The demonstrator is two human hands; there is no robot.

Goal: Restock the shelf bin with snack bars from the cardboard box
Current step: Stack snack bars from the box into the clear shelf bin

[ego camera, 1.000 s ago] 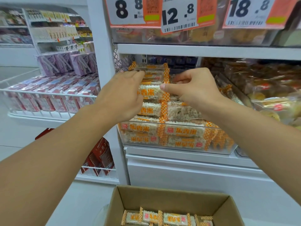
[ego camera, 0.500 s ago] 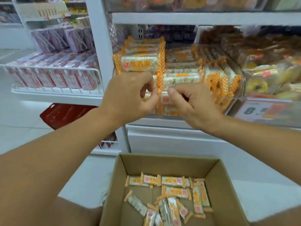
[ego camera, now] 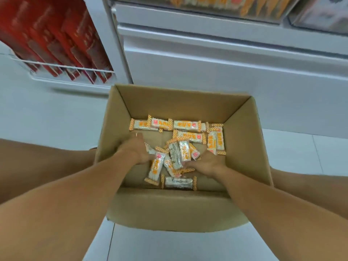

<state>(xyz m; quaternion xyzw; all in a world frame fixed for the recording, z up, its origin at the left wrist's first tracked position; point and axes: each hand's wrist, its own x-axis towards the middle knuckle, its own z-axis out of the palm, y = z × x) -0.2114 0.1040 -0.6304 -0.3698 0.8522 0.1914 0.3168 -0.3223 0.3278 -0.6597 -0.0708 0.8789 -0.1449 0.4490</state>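
Observation:
An open cardboard box (ego camera: 243,147) stands on the floor in front of me. Several snack bars (ego camera: 188,125) in white and orange wrappers lie loose on its bottom. Both hands are down inside it. My left hand (ego camera: 136,147) has its back up and its fingers curled onto bars at the left of a bunched pile (ego camera: 177,153). My right hand (ego camera: 206,162) is at the pile's right side, with its fingers under the tilted bars. The clear shelf bin (ego camera: 244,10) with more bars shows only at the top edge.
Red packets (ego camera: 56,44) stand in a white wire rack at the upper left. The white shelf base (ego camera: 226,63) rises just behind the box. Another clear bin (ego camera: 320,14) sits at the top right. My legs flank the box on the white tiled floor (ego camera: 47,119).
My view has dropped from the shelf bin to the box. Both hands came away from the bin and went down into the box, onto the pile of bars.

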